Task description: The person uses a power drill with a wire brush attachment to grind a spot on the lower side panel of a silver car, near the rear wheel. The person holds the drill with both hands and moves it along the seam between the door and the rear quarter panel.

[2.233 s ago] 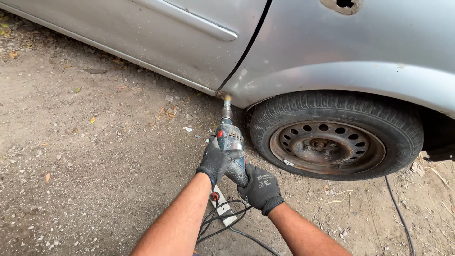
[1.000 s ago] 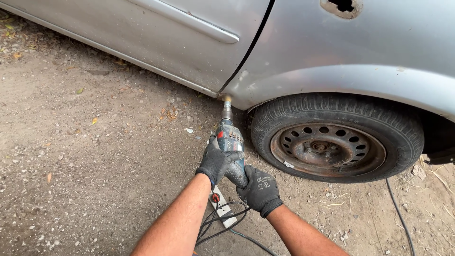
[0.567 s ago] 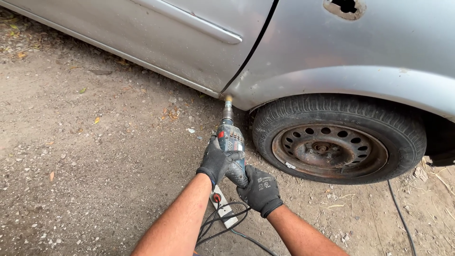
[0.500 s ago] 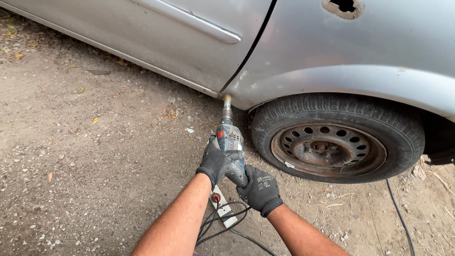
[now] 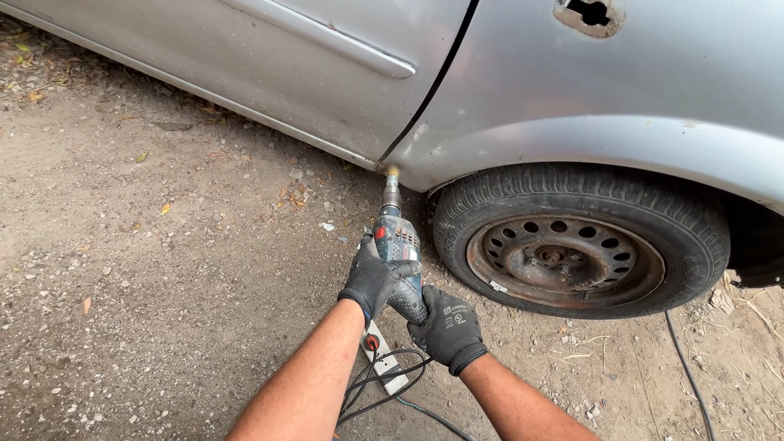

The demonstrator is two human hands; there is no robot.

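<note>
One corded power drill (image 5: 398,245) was in use, gripped by two gloved hands. The left hand (image 5: 373,278) was clenched round the drill's body, and the right hand (image 5: 447,327) was wrapped round its rear handle just behind, the two gloves touching. The drill pointed away from the person, its tip against the lower edge of the silver car (image 5: 523,106), right where the rear door (image 5: 310,73) met the rear quarter panel (image 5: 621,98), just left of the wheel arch.

One wheel showed: a worn black tyre (image 5: 584,192) on a rusty steel rim (image 5: 565,260) with a ring of round holes. One white extension socket strip (image 5: 384,362) lay on the ground under the wrists, with several dark cables (image 5: 384,384) looped around it. One more black cable (image 5: 690,376) ran along the ground to the right of the wheel. High on the quarter panel there was one ragged opening (image 5: 590,13).

The ground (image 5: 147,278) was bare grey dirt, outdoors, strewn with small stones and a few dry leaves (image 5: 166,208), most of them near the car's sill.
</note>
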